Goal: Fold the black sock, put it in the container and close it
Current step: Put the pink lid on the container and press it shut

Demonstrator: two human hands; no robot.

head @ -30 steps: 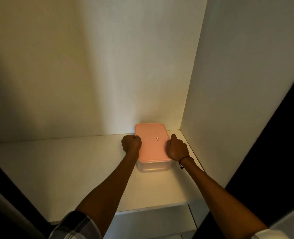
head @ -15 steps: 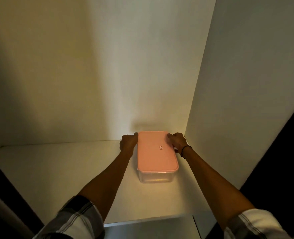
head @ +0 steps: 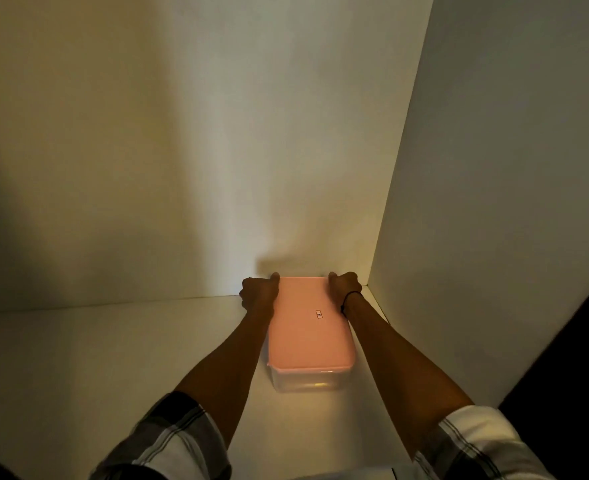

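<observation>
Pink lid (head: 308, 332) with an unreadable label (head: 318, 313); left grip (head: 259, 292) and right grip (head: 344, 285), now farther back, clamp its far corners.

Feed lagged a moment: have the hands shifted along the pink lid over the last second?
Yes. Both the left hand and right hand slid from mid-lid to its far corners, toward the back wall.

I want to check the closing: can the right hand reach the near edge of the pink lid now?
Probably yes. The right hand grips the pink lid at its far corner, and the near edge lies uncovered.
</observation>
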